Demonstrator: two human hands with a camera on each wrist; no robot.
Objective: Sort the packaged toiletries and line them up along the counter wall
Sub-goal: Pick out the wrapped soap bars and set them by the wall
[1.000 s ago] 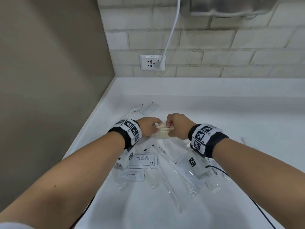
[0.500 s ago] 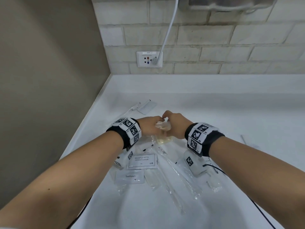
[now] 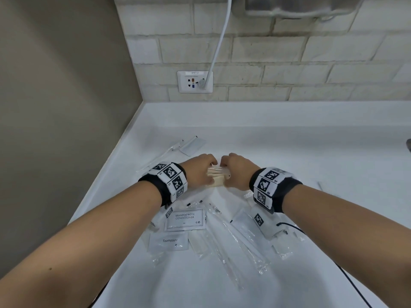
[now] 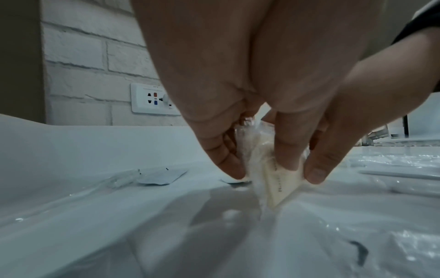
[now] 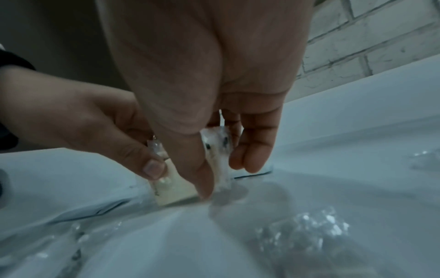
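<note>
Both hands meet over the middle of the white counter (image 3: 289,152) and hold a small bundle of cream packets (image 3: 216,177) in clear wrap between them. My left hand (image 3: 208,174) pinches its left end, and my right hand (image 3: 226,174) pinches its right end. In the left wrist view the left hand (image 4: 259,169) grips a cream packet (image 4: 281,188) just above the counter. In the right wrist view the right hand (image 5: 226,175) pinches a second wrapped packet (image 5: 219,163) beside the cream packet (image 5: 173,190).
Near me lie a shampoo sachet (image 3: 185,220), a toothpaste sachet (image 3: 169,241), long clear-wrapped sticks (image 3: 231,247) and more clear packets (image 3: 246,225). A flat sachet (image 3: 192,146) lies towards the left wall. A wall socket (image 3: 195,81) with a white cable sits on the brick wall.
Both hands stayed together over the same spot. The cream packets, tipped downward half a second ago, lie level between the hands again.
</note>
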